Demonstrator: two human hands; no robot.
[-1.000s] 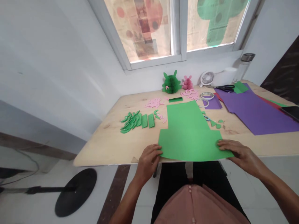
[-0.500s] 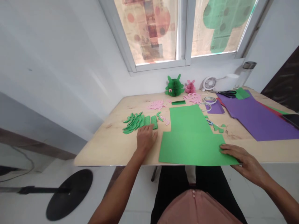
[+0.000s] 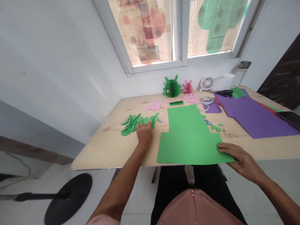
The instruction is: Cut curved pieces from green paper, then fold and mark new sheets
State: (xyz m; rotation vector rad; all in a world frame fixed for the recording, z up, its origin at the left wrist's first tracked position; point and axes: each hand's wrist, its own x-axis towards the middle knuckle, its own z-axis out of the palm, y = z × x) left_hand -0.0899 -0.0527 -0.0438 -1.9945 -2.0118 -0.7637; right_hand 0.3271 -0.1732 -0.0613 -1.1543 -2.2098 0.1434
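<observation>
With left hand [image 3: 144, 134], covers part of the small green rectangles [image 3: 152, 121] with bent fingers, beside the green cut-outs [image 3: 130, 125]; cannot tell whether gripping one. With right hand [image 3: 237, 157], rests extended fingers on the right side of the wide green sheet [image 3: 187, 148], at the front edge of the table [image 3: 105, 150], before the second green sheet [image 3: 184, 120]; cannot tell whether pinching.

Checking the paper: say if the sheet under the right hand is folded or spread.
Spread: the green sheet lies flat, no crease visible.
</observation>
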